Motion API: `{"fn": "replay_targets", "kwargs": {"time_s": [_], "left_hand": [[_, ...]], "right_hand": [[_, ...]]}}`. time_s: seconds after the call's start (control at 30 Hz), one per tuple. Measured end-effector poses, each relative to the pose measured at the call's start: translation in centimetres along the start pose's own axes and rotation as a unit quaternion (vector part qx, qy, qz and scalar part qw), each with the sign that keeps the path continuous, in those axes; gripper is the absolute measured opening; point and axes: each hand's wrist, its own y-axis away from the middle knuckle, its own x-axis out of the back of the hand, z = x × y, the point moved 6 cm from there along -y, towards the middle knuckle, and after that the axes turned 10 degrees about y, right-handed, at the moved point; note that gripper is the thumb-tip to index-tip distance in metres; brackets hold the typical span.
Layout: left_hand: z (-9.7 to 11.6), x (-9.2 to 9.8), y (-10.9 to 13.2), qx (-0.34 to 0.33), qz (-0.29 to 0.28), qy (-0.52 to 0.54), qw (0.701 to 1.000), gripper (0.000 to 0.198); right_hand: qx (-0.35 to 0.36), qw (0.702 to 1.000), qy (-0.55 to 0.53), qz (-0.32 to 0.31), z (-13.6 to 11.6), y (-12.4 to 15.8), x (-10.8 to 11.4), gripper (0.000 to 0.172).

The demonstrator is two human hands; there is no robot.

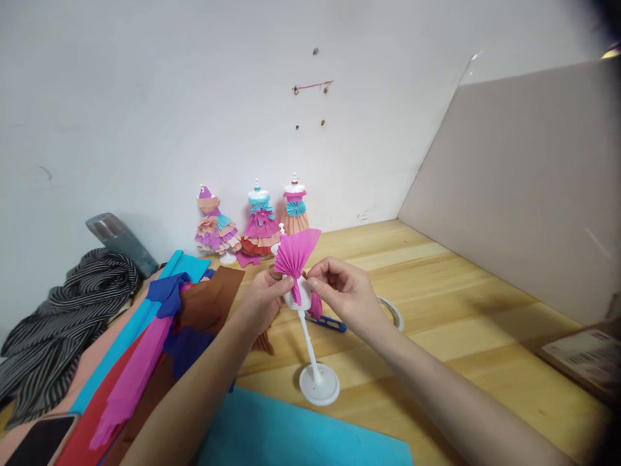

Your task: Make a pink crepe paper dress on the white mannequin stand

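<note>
A small white dress-form mannequin (309,346) stands on its round base on the wooden table, leaning slightly. Pleated pink crepe paper (297,251) fans out over the front of its torso and gathers at the waist. My left hand (266,299) is closed around the torso's left side, its thumb pressing the gathered paper. On the other side, my right hand (343,288) is closed in a pinch close to the waist; whatever its fingertips hold is too small to make out. Behind the stand lies a blue utility knife (328,323), partly covered by more pink paper.
Three mannequins in paper dresses, one a pink-and-blue dress (261,223), stand by the wall. Colourful crepe paper (130,362), a striped cloth (72,317), a bottle (121,243) and a phone (41,443) lie left. A blue sheet (301,433) lies in front; a tape roll (392,313) sits right.
</note>
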Motion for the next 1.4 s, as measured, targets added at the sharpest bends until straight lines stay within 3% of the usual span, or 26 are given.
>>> {"fn": "replay_targets", "kwargs": {"time_s": [0.37, 0.77, 1.03, 1.4], "left_hand": [[0.3, -1.0, 0.8, -0.043, 0.045, -0.049, 0.997, 0.031], [1.3, -2.7, 1.8, -0.107, 0.075, -0.145, 0.981, 0.019], [1.4, -1.8, 2.2, -0.149, 0.093, -0.290, 0.941, 0.014], [1.6, -2.0, 2.4, -0.168, 0.107, -0.418, 0.886, 0.025]], "right_hand": [[0.085, 0.988, 0.118, 0.056, -1.4, 0.7, 0.8, 0.011], [0.064, 0.988, 0.133, 0.046, -1.7, 1.0, 0.8, 0.016], [0.065, 0.986, 0.149, 0.048, -2.4, 1.0, 0.9, 0.016], [0.033, 0.990, 0.137, 0.015, -2.0, 0.9, 0.8, 0.021]]}}
